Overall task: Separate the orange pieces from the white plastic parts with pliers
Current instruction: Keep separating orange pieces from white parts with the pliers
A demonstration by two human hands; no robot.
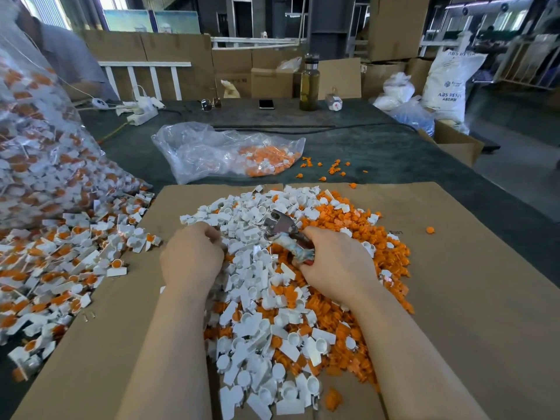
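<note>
Your right hand (336, 262) wraps its grip round the pliers (288, 234), jaws pointing to 11 o'clock. Your left hand (191, 256) curls into the white parts (248, 268); what it holds is hidden. Orange pieces (391, 256) lie at 3 o'clock.

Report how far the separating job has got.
Done: a big mixed heap of separated white parts and loose orange pieces covers the cardboard sheet. In hand: the right hand grips the pliers; the left hand digs into the white parts, its fingertips hidden. Left: many unseparated parts spill from the large clear bag on the left.
</note>
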